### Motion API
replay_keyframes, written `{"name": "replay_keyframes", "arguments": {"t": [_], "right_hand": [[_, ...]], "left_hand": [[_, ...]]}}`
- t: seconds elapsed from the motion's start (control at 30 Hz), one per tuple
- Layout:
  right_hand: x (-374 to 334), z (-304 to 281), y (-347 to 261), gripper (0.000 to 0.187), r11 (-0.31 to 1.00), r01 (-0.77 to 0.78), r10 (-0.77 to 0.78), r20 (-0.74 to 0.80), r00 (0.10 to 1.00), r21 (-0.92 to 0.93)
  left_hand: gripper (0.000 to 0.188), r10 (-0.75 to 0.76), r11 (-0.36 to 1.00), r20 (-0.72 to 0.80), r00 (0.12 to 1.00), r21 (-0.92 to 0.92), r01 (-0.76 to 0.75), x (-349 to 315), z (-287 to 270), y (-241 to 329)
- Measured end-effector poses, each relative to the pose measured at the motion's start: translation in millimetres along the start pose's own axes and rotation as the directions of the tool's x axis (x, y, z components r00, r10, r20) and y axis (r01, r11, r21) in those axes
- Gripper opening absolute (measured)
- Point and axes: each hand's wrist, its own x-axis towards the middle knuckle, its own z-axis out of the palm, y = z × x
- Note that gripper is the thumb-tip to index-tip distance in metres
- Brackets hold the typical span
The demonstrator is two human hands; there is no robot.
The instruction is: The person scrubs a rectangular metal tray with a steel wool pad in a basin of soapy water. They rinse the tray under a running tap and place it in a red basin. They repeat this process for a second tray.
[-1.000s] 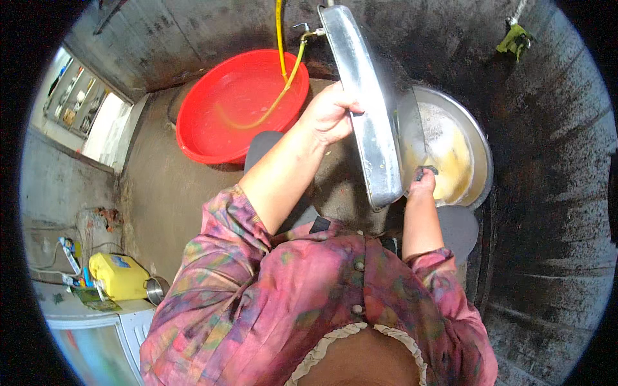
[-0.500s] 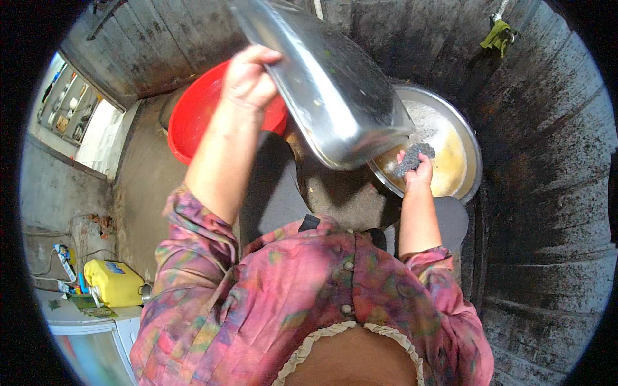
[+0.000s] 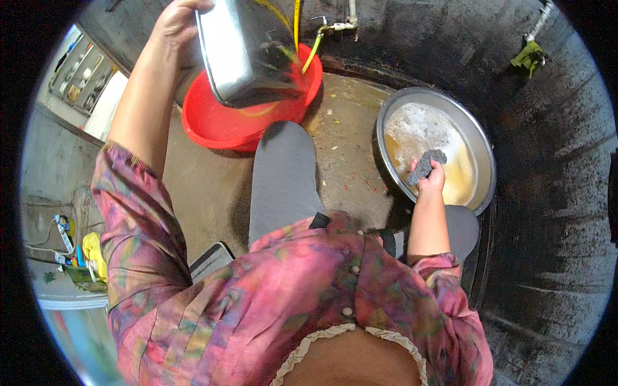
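My left hand (image 3: 179,24) is closed on the rim of a deep, shiny metal pan (image 3: 235,61). The pan is tilted over the red plastic tub (image 3: 209,132) at the upper left and hides part of it. In my right hand (image 3: 434,177) is a grey, coarse scouring pad (image 3: 425,168). That hand is over the near side of a round metal basin (image 3: 485,154), which holds yellowish water with white suds.
Behind the red tub, a tap (image 3: 338,27) with a yellow hose (image 3: 311,56) is on the wall. Wet concrete floor (image 3: 351,122) with small scraps lies between tub and basin. A green cloth (image 3: 529,58) hangs at the right. A yellow jug (image 3: 95,256) stands lower left.
My left hand has carried the pan left and away from the basin to above the red tub. My right hand keeps the scouring pad at the basin.
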Motion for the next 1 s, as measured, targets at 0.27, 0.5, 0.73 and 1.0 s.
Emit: {"name": "replay_keyframes", "arguments": {"t": [0.27,0.5,0.73,1.0], "right_hand": [[-7.0,-0.5,10.5,0.033,0.989,0.072,-0.084,-0.089,0.992,-0.128],[12.2,-12.4,2.8,0.035,0.978,0.029,-0.057,-0.134,0.989,-0.206],[36.8,-16.2,15.9,0.033,0.964,-0.058,0.028,-0.12,0.992,-0.26],[27.0,-12.9,31.0,0.036,0.906,-0.107,0.088,-0.065,0.994,-0.41]], "left_hand": [[0.04,-0.018,0.586,-0.03,0.999,0.81,0.035,51.2,-113.7,-76.4],[0.027,-0.268,-0.048,0.014,0.963,0.998,-0.028,28.5,-169.0,-175.1],[0.026,0.205,-0.437,-0.433,0.878,0.762,0.478,-55.2,-230.9,-250.5],[0.045,0.11,-0.078,-0.918,0.38,0.374,0.924,-310.9,-344.6,-354.8]]}}
